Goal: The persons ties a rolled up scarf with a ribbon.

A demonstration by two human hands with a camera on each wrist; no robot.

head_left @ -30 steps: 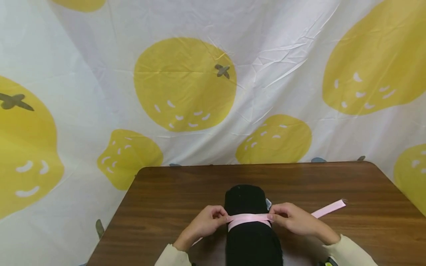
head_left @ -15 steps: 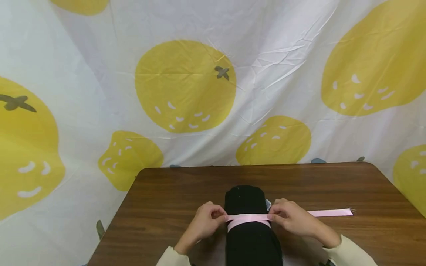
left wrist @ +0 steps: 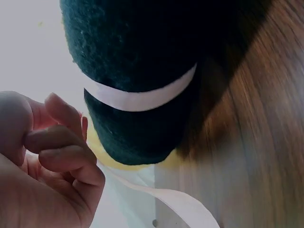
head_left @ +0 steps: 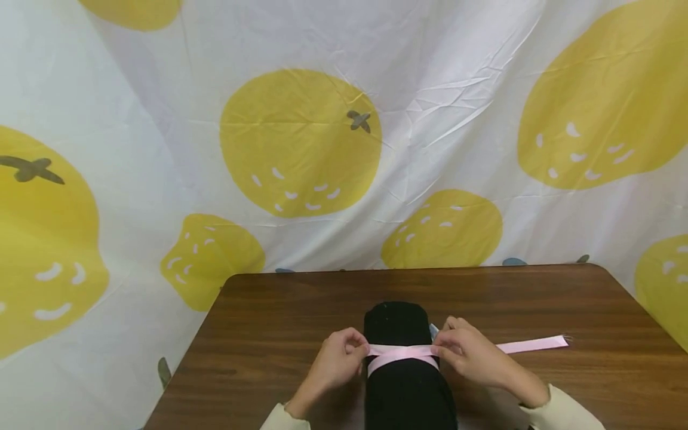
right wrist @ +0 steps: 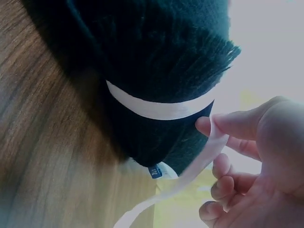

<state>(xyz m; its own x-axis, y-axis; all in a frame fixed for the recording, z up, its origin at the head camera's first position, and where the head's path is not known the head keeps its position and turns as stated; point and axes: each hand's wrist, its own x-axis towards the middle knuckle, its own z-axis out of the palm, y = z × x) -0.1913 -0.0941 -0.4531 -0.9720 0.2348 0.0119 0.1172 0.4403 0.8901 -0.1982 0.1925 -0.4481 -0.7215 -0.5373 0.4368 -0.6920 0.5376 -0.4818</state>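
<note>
A rolled black fringed scarf [head_left: 408,397] lies lengthwise on the table. Pink ribbon [head_left: 403,352] circles it and crosses over on top. At the roll's left side, the left hand [head_left: 335,358] pinches one part of the ribbon between thumb and forefinger. Opposite it, the right hand [head_left: 475,357] pinches the other part, seen closely as a ribbon strand [right wrist: 211,147] in the right wrist view. That side's loose ribbon tail [head_left: 532,344] sticks out beyond the hand. From the left wrist, another loose ribbon tail [left wrist: 185,204] hangs past the left hand [left wrist: 57,161].
The brown wood-grain table [head_left: 290,298] has rounded far corners. Behind it hangs a white cloth [head_left: 457,137] printed with yellow fruit. A small blue and white label [right wrist: 156,171] shows at the scarf's far end.
The right ribbon tail has swung from a steep slant to nearly level. Both hands keep their pinch at the scarf's sides; the right hand's back fingers have lifted slightly. The head view has tilted a little.
</note>
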